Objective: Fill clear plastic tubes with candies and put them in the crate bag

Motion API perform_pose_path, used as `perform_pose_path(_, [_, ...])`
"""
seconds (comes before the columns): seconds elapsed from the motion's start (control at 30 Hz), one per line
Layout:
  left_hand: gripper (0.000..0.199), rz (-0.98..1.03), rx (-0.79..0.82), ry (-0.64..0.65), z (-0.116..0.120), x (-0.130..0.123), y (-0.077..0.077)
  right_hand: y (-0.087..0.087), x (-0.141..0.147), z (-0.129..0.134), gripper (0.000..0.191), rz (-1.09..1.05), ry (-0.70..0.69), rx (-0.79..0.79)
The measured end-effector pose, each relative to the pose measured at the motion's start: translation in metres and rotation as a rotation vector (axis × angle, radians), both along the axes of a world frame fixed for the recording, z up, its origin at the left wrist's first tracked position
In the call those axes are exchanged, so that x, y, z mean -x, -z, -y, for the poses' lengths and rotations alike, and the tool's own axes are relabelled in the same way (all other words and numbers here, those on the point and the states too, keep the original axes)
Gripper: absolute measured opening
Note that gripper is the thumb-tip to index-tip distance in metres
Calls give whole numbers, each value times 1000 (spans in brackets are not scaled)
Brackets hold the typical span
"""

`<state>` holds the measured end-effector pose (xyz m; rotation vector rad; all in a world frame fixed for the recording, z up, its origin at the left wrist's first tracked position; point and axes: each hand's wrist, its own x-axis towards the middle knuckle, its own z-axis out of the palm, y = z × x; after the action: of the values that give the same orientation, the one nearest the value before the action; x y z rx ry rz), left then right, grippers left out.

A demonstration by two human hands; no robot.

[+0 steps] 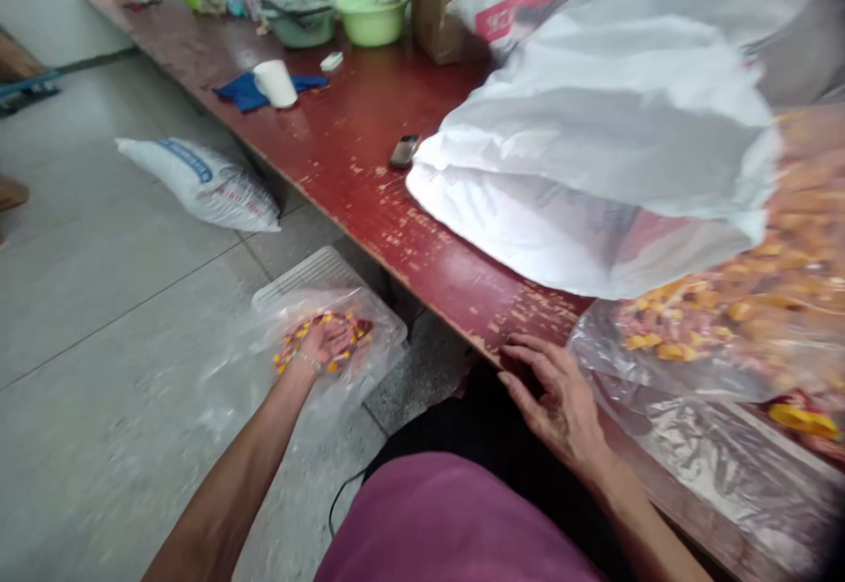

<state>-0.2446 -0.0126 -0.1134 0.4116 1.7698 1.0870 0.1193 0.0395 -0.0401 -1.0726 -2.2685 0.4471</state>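
Observation:
My left hand [325, 341] reaches down, palm up with its fingers apart, among small red and yellow pieces [341, 362] in a clear plastic bag [264, 393]. The bag lies over a pale ribbed stool or crate [313, 276] by the table's edge. My right hand [554, 393] rests at the front edge of the red table [455, 287], fingers spread, holding nothing. To its right, a clear bag [607, 362] holds many orange and pink pieces [679, 318]. Flat clear plastic packaging [726, 467] lies below that bag.
A large white sack [594, 151] covers much of the table. Behind are a cardboard box [445, 5], green basins [373, 18], a white mug [275, 84] on blue cloth [241, 93] and a small dark device [404, 151]. A filled sack [204, 184] lies on the floor.

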Motion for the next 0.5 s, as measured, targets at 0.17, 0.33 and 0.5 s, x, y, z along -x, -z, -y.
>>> perform_pose_path(0.17, [15,252,-206,28,-20,-69,-61,0,2,1,26,-17,12,29])
perform_pose_path(0.33, [19,-257,-577,493,-129,-127,-127,-5,2,3,31,-80,42,13])
perform_pose_path(0.5, [33,-1029,-356,799,-288,-168,-122,10,-2,-4,32,-206,47,-66])
